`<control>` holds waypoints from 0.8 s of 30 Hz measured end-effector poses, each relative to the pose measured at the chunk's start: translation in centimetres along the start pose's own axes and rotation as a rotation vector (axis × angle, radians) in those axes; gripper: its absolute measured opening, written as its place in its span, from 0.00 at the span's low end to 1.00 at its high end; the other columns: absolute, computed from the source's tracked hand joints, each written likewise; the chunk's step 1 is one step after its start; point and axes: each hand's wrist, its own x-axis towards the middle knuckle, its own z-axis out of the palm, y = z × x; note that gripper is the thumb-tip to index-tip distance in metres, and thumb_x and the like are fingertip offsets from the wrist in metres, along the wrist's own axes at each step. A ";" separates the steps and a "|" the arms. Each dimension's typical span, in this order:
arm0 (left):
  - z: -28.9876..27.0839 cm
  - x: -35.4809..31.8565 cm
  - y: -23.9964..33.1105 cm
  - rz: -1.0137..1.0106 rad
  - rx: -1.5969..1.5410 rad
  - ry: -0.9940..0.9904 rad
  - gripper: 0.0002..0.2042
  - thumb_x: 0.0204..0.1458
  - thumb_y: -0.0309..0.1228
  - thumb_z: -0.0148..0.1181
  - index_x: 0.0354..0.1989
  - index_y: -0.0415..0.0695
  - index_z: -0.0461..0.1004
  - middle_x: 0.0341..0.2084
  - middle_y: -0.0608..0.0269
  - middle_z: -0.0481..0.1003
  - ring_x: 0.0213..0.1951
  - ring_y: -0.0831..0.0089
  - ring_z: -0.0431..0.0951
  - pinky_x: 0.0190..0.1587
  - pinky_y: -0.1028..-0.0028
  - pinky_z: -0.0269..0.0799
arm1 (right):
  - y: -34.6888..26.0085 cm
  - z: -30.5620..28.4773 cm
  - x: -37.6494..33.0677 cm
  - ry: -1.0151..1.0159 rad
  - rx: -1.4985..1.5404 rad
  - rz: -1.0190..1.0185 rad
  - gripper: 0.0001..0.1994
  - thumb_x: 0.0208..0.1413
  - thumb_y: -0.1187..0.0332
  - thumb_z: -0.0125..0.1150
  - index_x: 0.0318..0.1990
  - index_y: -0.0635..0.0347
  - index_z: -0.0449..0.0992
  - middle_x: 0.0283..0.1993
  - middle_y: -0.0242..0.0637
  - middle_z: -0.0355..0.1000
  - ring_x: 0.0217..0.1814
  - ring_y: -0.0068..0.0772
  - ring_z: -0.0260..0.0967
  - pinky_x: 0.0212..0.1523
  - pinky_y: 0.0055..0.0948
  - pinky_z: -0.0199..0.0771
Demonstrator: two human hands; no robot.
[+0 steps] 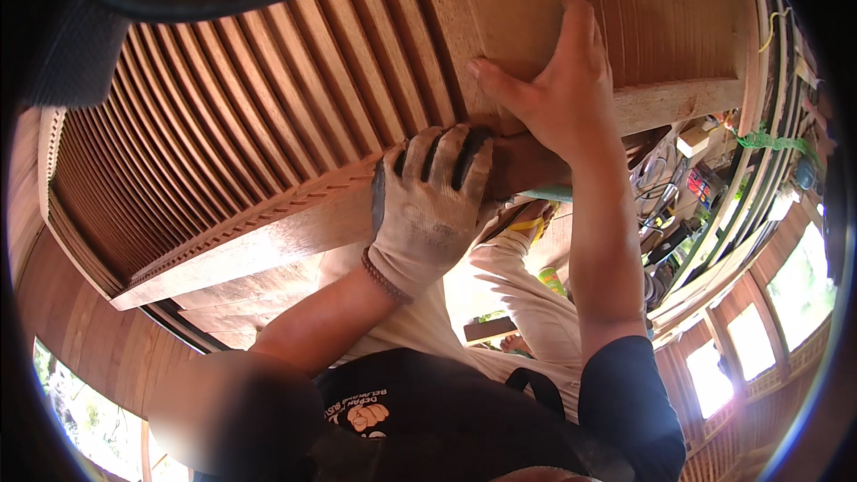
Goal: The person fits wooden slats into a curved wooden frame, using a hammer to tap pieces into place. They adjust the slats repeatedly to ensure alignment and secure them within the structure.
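My left hand (433, 205), in a worn pale work glove with dark fingertips, curls its fingers over the lower rail of a louvered wooden panel (268, 98). Beside those fingers is a dark brown piece of wood (527, 163), partly hidden by my hands. My bare right hand (562, 94) rests on the smooth flat board (500, 0) to the right of the slats. Its thumb and fingers are spread apart, and nothing shows between them. The panel's long edge (268, 245) faces me.
A black cable (259, 2) arcs across the upper left. Tools, cords and small boxes (683, 187) clutter the floor at right, near a green strap (777, 140). A short wooden block (491, 330) lies beyond my legs. Windows (710, 379) stand at lower right.
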 end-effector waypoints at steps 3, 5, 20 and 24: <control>-0.2 0.2 0.1 -0.001 -0.018 -0.028 0.35 0.36 0.44 0.73 0.57 0.48 0.72 0.54 0.59 0.70 0.56 0.55 0.68 0.56 0.51 0.62 | 0.5 0.2 0.0 -0.004 0.044 -0.005 0.47 0.41 0.50 0.79 0.61 0.70 0.58 0.53 0.63 0.70 0.54 0.61 0.71 0.52 0.50 0.73; 0.0 0.0 0.2 -0.001 -0.022 0.000 0.35 0.35 0.43 0.74 0.57 0.47 0.72 0.54 0.58 0.70 0.56 0.54 0.68 0.56 0.51 0.63 | 0.2 0.0 0.1 -0.029 0.036 0.019 0.46 0.42 0.50 0.78 0.60 0.70 0.58 0.52 0.63 0.70 0.54 0.62 0.71 0.51 0.50 0.73; 0.7 -1.7 0.7 0.006 0.065 0.022 0.39 0.33 0.44 0.77 0.59 0.51 0.68 0.53 0.57 0.69 0.56 0.51 0.69 0.58 0.48 0.63 | 0.7 -1.6 0.1 0.048 0.000 0.027 0.48 0.38 0.49 0.79 0.63 0.69 0.61 0.55 0.59 0.71 0.59 0.59 0.70 0.58 0.48 0.72; -1.2 -0.8 0.8 -0.018 -0.134 0.078 0.36 0.41 0.45 0.74 0.60 0.46 0.68 0.51 0.52 0.71 0.54 0.51 0.72 0.57 0.51 0.67 | 2.1 -2.8 0.2 0.060 0.005 0.017 0.48 0.38 0.48 0.79 0.63 0.70 0.64 0.58 0.59 0.71 0.61 0.56 0.70 0.59 0.45 0.72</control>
